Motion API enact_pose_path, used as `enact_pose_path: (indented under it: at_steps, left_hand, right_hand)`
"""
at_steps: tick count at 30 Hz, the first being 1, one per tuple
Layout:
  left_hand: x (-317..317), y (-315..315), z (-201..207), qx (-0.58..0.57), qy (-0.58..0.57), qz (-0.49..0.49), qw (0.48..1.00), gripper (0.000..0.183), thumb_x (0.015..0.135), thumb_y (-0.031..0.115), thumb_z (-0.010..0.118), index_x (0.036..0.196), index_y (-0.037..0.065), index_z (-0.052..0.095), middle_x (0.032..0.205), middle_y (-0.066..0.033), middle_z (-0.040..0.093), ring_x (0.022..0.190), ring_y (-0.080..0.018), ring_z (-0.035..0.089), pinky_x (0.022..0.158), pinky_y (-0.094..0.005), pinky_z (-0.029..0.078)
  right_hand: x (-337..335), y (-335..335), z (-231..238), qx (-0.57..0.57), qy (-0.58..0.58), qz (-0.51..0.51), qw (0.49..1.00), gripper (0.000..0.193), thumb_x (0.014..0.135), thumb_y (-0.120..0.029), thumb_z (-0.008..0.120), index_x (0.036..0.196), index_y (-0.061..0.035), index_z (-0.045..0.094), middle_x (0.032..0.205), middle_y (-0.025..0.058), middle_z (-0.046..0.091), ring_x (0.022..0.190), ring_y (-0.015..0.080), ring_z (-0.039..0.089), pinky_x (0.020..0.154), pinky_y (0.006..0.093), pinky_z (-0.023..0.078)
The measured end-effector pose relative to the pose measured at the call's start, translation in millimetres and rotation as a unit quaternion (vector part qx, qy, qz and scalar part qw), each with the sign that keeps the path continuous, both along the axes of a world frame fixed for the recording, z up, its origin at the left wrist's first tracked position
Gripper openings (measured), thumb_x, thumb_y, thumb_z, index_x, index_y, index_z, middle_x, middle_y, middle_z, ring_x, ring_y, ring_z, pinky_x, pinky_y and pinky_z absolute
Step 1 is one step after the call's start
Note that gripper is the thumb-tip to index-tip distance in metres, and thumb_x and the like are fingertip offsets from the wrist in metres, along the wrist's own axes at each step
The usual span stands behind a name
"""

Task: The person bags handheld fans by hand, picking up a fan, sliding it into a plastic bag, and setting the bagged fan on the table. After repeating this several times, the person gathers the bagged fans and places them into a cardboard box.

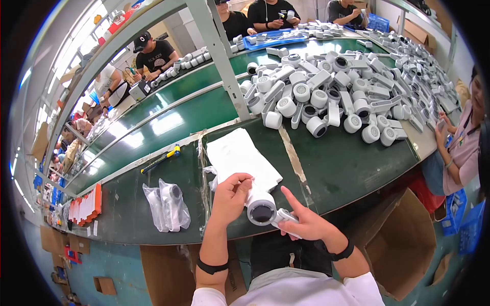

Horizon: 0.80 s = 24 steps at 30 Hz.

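Note:
My right hand (306, 222) is closed round the handle of a white hair-dryer-shaped device (262, 210), its index finger stretched out. The device's round head, with a grey ring and dark centre, faces up. My left hand (234, 196) pinches a thin plastic bag at the near edge of a white stack (240, 153), right beside the head. What exactly lies between its fingertips is partly hidden. Left of my left hand, two clear-bagged devices (171, 206) lie on the green table (122, 209).
A big heap of similar devices (332, 92) covers the far right. A yellow-and-black cutter (161, 159) lies behind the bagged pair; orange-and-white boxes (86, 205) stand far left. Open cartons (398, 245) flank me below the table edge. A metal post (224, 61) rises ahead; several people work around.

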State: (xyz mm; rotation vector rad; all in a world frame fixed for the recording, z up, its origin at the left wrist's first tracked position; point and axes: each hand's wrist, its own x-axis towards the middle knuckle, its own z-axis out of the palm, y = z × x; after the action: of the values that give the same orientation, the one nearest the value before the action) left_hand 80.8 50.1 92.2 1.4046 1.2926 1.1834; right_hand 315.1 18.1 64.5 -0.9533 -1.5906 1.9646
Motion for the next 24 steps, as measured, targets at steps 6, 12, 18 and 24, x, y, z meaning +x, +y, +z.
enact_pose_path:
  at_steps: [6, 12, 18, 24]
  left_hand:
    - [-9, -3, 9, 0.006, 0.026, -0.015, 1.000, 0.013, 0.095, 0.011, 0.061, 0.100, 0.000, 0.066, 0.075, 0.0019, 0.060, 0.064, -0.0030, 0.050, 0.056, -0.0198, 0.038]
    - [-8, -9, 12, 0.058, 0.130, 0.006, 0.990, 0.010, 0.092, 0.008, 0.062, 0.094, 0.000, 0.066, 0.078, -0.0024, 0.063, 0.071, -0.0088, 0.055, 0.064, -0.0238, 0.044]
    - [13, -14, 3, 0.174, 0.206, 0.025, 0.963, 0.007, 0.091, 0.007, 0.062, 0.092, 0.000, 0.064, 0.080, -0.0094, 0.063, 0.073, -0.0184, 0.060, 0.069, -0.0294, 0.047]
    - [50, -27, -11, 0.263, 0.194, -0.008, 0.945, 0.004, 0.087, 0.002, 0.064, 0.091, 0.001, 0.064, 0.085, -0.0129, 0.062, 0.070, -0.0278, 0.061, 0.062, -0.0319, 0.050]
  right_hand:
    - [-8, 22, 5, 0.015, -0.028, 0.065, 0.997, 0.084, 0.092, -0.029, 0.060, 0.157, -0.0216, 0.007, 0.081, 0.0065, 0.062, 0.057, 0.0123, 0.055, 0.057, 0.0268, 0.049]
    - [-19, 18, 0, 0.067, -0.129, -0.042, 0.988, 0.068, 0.092, -0.030, 0.060, 0.152, -0.0199, 0.029, 0.083, 0.0072, 0.064, 0.066, 0.0141, 0.060, 0.063, 0.0284, 0.051]
    - [-30, 4, -15, 0.212, -0.207, -0.165, 0.941, 0.063, 0.093, -0.025, 0.060, 0.149, -0.0144, 0.034, 0.077, 0.0071, 0.065, 0.066, 0.0140, 0.062, 0.061, 0.0285, 0.051]
    - [-39, 11, -12, 0.103, -0.117, -0.256, 0.954, 0.079, 0.091, -0.034, 0.059, 0.153, -0.0101, 0.015, 0.098, 0.0272, 0.066, 0.089, 0.0427, 0.066, 0.077, 0.0454, 0.050]
